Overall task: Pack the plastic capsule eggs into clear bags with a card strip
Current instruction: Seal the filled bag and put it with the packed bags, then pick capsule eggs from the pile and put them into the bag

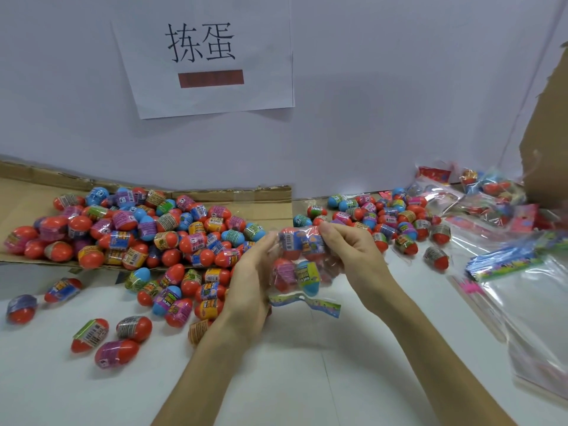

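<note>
Both hands are gripping the clear bag [302, 260] over the white table [307, 379]. The left hand [252, 281] is curling round its side and the right hand [347, 256] is pinching the top eggs through the film. That film's looking thin and slippery, and the capsule eggs [307, 276] inside are probably light, hard and rolly, so I'd be grabbing by the eggs, not loose plastic. I'm counting four in there, maybe more hidden, plus one card strip [307, 304] sitting at the bottom. Loose eggs [147, 229] are lying around by the dozen, too many to count, with one stack of empty bags [522, 302] off right.
</note>
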Motion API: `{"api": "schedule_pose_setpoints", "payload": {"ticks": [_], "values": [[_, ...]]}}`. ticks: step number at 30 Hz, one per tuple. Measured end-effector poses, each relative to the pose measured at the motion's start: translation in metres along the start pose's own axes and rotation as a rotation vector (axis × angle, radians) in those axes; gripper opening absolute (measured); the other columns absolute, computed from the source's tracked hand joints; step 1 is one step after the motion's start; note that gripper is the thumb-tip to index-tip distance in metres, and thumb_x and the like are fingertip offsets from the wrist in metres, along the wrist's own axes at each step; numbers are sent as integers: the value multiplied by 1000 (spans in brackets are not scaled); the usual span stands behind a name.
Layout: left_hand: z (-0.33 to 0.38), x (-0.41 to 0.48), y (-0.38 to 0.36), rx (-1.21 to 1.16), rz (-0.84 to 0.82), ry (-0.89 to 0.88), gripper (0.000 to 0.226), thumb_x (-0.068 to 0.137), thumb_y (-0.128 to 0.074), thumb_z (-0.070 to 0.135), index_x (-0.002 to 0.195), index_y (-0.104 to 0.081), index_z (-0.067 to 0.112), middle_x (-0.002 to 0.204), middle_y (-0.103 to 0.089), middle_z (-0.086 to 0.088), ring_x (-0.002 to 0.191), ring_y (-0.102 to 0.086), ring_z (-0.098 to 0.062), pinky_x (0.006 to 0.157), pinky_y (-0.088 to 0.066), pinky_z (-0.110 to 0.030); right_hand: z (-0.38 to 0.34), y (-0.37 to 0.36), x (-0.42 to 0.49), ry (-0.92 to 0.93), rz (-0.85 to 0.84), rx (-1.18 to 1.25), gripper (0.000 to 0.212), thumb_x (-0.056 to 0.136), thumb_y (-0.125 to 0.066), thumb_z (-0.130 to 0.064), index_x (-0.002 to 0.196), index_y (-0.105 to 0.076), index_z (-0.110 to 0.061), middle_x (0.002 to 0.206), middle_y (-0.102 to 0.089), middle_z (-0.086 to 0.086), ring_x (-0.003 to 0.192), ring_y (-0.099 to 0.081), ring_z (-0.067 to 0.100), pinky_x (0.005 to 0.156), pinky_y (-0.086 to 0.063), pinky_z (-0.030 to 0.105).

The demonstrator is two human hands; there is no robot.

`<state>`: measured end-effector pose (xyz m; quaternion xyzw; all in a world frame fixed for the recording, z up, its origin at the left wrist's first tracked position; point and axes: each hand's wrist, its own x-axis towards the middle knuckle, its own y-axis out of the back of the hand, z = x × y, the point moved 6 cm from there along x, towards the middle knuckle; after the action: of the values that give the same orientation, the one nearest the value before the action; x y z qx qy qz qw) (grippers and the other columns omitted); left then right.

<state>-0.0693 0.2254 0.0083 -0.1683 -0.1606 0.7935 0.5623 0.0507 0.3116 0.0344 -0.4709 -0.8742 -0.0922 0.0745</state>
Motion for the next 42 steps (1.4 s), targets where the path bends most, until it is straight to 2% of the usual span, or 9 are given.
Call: {"api": "schedule_pose_setpoints", "payload": {"ticks": [8,14,18,21,24,30,35,37,42], "values": [[10,-1,-1,209,-26,-148,18,84,-73,34,86,-79,51,103,-80,-3,94,-78,-21,70,-61,-25,-1,10,-1,173,53,-304,43,103,-41,-40,70,-61,-22,63,-60,-6,56,-52,4,49,-42,18],[12,4,8,214,-52,-167,25,82,-80,43,104,-78,31,109,-79,-9,98,-77,-27,72,-62,-28,-3,20,5,17,-160,20,34,98,-55,-41,124,-64,-21,84,-68,2,71,-68,30,61,-52,47],[8,7,8,338,-56,-141,47,84,-74,52,123,-72,25,110,-79,-3,99,-77,-22,71,-63,-29,-1,16,3,49,-188,-131,16,94,-68,-36,109,-73,-30,93,-72,-11,88,-73,12,63,-54,21],[7,10,15,250,-15,-97,50,79,-74,38,125,-70,19,110,-79,-8,99,-77,-27,72,-63,-30,3,34,6,-3,-27,-7,12,96,-68,-31,106,-72,-26,96,-75,-1,89,-74,24,70,-61,40],[12,11,28,151,106,-146,31,91,-69,22,121,-69,15,105,-79,-13,92,-79,-27,67,-63,-26,1,49,9,-6,59,236,5,95,-68,-19,100,-70,-17,93,-71,5,84,-71,24,67,-60,34],[12,11,36,135,195,-177,21,105,-54,11,118,-70,10,109,-79,-9,91,-79,-29,63,-63,-26,-3,58,20,-169,-256,149,17,89,-72,-28,101,-70,-15,93,-69,5,81,-68,19,65,-56,26],[8,11,30,113,178,-151,22,106,-51,12,116,-70,7,110,-79,-12,93,-78,-38,70,-65,-34,-48,157,71,103,369,734,52,103,-56,-34,148,-41,-12,137,-58,12,115,-66,30,94,-58,43],[9,11,29,110,173,-147,22,106,-50,11,115,-70,7,110,-79,-12,93,-78,-38,70,-65,-35,-49,166,81,45,399,553,58,103,-53,-41,152,-29,-22,146,-48,12,120,-64,32,100,-55,49],[11,9,27,132,180,-163,21,105,-51,11,113,-70,7,107,-79,-11,91,-78,-37,66,-64,-31,-3,124,55,-4,400,93,20,104,-56,-17,122,-63,-19,104,-75,-2,88,-75,18,74,-61,28]]}}
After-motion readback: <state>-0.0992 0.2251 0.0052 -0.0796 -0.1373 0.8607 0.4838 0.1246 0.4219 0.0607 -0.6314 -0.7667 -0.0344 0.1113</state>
